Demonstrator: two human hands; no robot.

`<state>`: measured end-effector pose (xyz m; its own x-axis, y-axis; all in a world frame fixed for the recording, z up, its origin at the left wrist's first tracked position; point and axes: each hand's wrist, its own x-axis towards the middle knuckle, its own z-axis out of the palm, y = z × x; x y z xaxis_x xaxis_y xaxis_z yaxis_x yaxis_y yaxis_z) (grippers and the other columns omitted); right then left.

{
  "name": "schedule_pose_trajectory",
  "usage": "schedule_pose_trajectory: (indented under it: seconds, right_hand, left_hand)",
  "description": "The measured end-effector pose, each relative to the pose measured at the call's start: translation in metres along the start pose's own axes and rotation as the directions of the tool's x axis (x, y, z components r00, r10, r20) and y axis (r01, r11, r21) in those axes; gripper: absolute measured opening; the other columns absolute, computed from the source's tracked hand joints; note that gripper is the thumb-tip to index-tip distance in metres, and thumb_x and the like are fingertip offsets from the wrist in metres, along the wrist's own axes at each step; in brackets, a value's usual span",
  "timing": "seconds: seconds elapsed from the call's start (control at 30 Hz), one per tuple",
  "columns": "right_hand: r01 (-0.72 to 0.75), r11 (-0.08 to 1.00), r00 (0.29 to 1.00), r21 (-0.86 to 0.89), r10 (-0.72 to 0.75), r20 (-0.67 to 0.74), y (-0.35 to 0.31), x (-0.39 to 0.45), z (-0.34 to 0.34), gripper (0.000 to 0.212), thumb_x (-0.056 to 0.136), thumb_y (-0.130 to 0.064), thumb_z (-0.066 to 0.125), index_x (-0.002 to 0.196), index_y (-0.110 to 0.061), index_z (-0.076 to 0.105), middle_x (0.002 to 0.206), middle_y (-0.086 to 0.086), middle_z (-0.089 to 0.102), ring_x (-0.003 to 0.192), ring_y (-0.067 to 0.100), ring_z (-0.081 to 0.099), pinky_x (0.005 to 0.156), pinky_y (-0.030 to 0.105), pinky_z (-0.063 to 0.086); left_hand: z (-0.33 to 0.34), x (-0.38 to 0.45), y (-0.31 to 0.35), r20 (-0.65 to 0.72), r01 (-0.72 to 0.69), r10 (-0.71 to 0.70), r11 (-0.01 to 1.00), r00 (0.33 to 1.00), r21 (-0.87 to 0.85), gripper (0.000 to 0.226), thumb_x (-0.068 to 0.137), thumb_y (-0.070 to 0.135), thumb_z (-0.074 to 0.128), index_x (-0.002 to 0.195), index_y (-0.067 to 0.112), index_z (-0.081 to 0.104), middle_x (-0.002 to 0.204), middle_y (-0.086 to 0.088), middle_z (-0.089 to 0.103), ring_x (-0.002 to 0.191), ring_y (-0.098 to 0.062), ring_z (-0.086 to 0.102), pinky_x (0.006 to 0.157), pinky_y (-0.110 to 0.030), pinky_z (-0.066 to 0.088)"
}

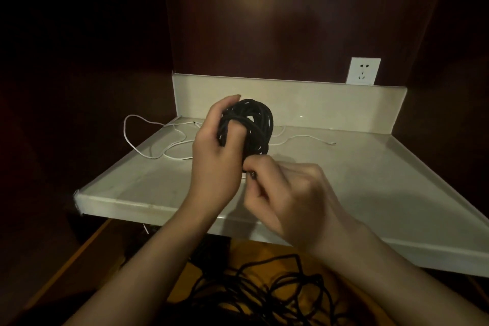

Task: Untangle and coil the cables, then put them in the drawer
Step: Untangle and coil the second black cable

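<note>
- Sprawling nearest the camera: loose black cable (pixel 264 288), uncoiled loops lying on an orange-brown wooden surface (pixel 267 249) below the table edge; probably the open drawer, but can't confirm from this view
- Right hand (pixel 285 193) is curled tight, pinching the black cable end (pixel 252 174) just under the bundle; looks like a plug tip, too small to be sure
- Left hand (pixel 214 156) grips the coiled black cable (pixel 251 127), fingers threaded through the loops, bundle held up above the table, not resting on it
- Step in hand, my read: finishing the black coil, i.e. tucking or wrapping the tail so it holds
- Next move needs: left hand keeps the loops clamped while the right feeds the end through or round them; let go early and the coil likely springs open
- After that the coil goes in the drawer; the loose black loops down there would want coiling too
- Table (pixel 370 193): pale top with raised rim, carries the white cable (pixel 148 140), strung out loose behind the hands, one end trailing off the left edge, the other lying to the right; not coiled yet
- Far wall: white socket (pixel 363 71) above the back rim, nothing plugged in
</note>
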<state>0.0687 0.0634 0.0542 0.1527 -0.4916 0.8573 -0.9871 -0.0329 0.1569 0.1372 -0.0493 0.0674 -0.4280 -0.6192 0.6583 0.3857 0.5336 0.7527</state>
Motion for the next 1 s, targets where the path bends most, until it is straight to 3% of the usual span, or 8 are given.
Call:
schedule_pose_trajectory:
  seconds: [0.13, 0.23, 0.37, 0.5, 0.57, 0.67, 0.83, 1.0]
  right_hand:
    - [-0.135, 0.987, 0.984, 0.083, 0.144, -0.104, 0.005, -0.008, 0.011, 0.007, 0.089, -0.004, 0.058, 0.087, 0.000, 0.064, 0.061, 0.003, 0.052, 0.050, 0.019, 0.049, 0.044, 0.038, 0.043]
    - [-0.210, 0.964, 0.966, 0.162, 0.230, -0.116, 0.008, -0.012, 0.017, 0.009, 0.091, -0.009, 0.062, 0.087, -0.002, 0.060, 0.060, -0.003, 0.047, 0.048, 0.014, 0.046, 0.045, 0.033, 0.043]
    - [-0.229, 0.924, 0.967, 0.305, 0.251, -0.034, 0.009, -0.023, 0.021, 0.006, 0.096, -0.011, 0.058, 0.093, -0.007, 0.056, 0.060, 0.001, 0.053, 0.050, 0.014, 0.052, 0.046, 0.034, 0.044]
    - [-0.312, 0.821, 0.946, 0.477, 0.313, 0.080, 0.008, -0.030, 0.021, 0.011, 0.095, -0.014, 0.058, 0.096, -0.020, 0.048, 0.061, 0.007, 0.058, 0.057, 0.025, 0.063, 0.053, 0.040, 0.049]
    - [-0.322, 0.795, 0.943, 0.513, 0.319, 0.097, 0.006, -0.031, 0.022, 0.009, 0.095, -0.014, 0.057, 0.096, -0.018, 0.049, 0.062, 0.007, 0.061, 0.056, 0.025, 0.064, 0.054, 0.042, 0.051]
    - [-0.387, 0.743, 0.913, 0.546, 0.393, 0.113, 0.003, -0.031, 0.022, 0.008, 0.094, -0.018, 0.057, 0.100, -0.017, 0.052, 0.062, 0.005, 0.064, 0.056, 0.020, 0.066, 0.054, 0.043, 0.053]
    - [-0.505, 0.539, 0.806, 0.674, 0.575, 0.145, -0.001, -0.030, 0.024, 0.015, 0.088, -0.030, 0.063, 0.094, -0.016, 0.062, 0.073, 0.003, 0.069, 0.064, 0.019, 0.070, 0.056, 0.048, 0.056]
    - [-0.483, 0.587, 0.822, 0.650, 0.559, 0.107, -0.005, -0.027, 0.026, 0.010, 0.091, -0.030, 0.061, 0.092, -0.020, 0.060, 0.073, -0.001, 0.064, 0.061, 0.016, 0.067, 0.055, 0.045, 0.054]
  left_hand:
    - [0.001, -0.007, -0.010, 0.091, 0.078, -0.073, 0.996, 0.993, -0.053, 0.051, 0.090, 0.025, 0.044, 0.141, 0.030, 0.051, 0.118, 0.024, 0.061, 0.112, 0.008, 0.058, 0.090, -0.013, 0.047]
    - [-0.009, -0.003, -0.017, 0.310, 0.237, -0.156, 0.941, 0.938, -0.242, 0.055, 0.086, 0.020, 0.054, 0.138, 0.037, 0.053, 0.119, 0.013, 0.064, 0.106, -0.013, 0.066, 0.078, -0.030, 0.055]
    - [-0.029, 0.010, -0.023, 0.446, 0.291, -0.167, 0.929, 0.879, -0.228, 0.072, 0.080, 0.023, 0.072, 0.143, 0.044, 0.045, 0.120, -0.007, 0.059, 0.096, -0.020, 0.068, 0.074, -0.029, 0.053]
    - [-0.038, 0.015, -0.033, 0.523, 0.256, -0.134, 0.952, 0.842, -0.168, 0.076, 0.075, 0.031, 0.072, 0.146, 0.035, 0.044, 0.140, -0.008, 0.051, 0.122, -0.032, 0.059, 0.099, -0.043, 0.047]
    - [-0.038, 0.014, -0.036, 0.566, 0.268, -0.098, 0.936, 0.819, -0.226, 0.075, 0.078, 0.024, 0.068, 0.148, 0.021, 0.041, 0.149, -0.004, 0.047, 0.125, -0.031, 0.058, 0.102, -0.043, 0.048]
    - [-0.034, 0.015, -0.033, 0.577, 0.308, -0.089, 0.905, 0.812, -0.293, 0.064, 0.079, 0.021, 0.063, 0.141, 0.012, 0.049, 0.128, -0.008, 0.059, 0.103, -0.022, 0.061, 0.088, -0.030, 0.050]
    - [-0.021, 0.013, -0.033, 0.462, 0.314, -0.128, 0.881, 0.878, -0.354, 0.027, 0.080, 0.017, 0.064, 0.107, 0.012, 0.067, 0.101, -0.011, 0.061, 0.092, -0.030, 0.058, 0.079, -0.035, 0.048]
    - [-0.011, 0.005, -0.034, 0.406, 0.391, -0.208, 0.807, 0.890, -0.443, 0.018, 0.077, 0.025, 0.062, 0.088, 0.012, 0.063, 0.089, -0.009, 0.055, 0.075, -0.020, 0.056, 0.064, -0.030, 0.045]
